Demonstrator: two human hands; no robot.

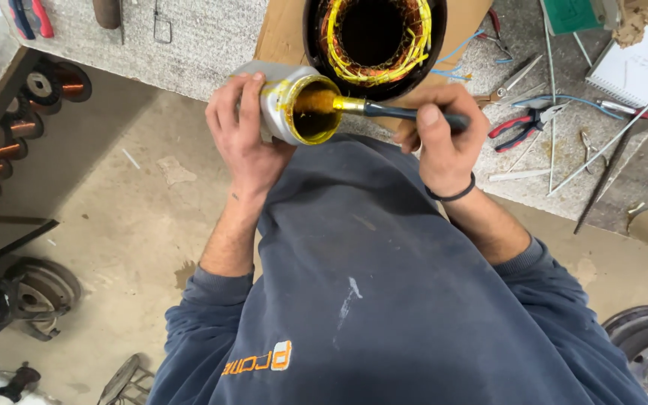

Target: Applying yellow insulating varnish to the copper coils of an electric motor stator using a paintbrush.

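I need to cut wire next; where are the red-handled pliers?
The red-handled pliers lie on the workbench, right of the right hand, beside loose wires.

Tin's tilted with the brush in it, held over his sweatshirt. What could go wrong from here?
1. The left hand holds the open tin tilted toward the body, so yellow liquid could spill onto the sweatshirt or the floor.
2. The loaded brush in the right hand may drip on its way to the wound stator.
3. The pliers and loose wires lie close by on the bench, so splashes could foul them.
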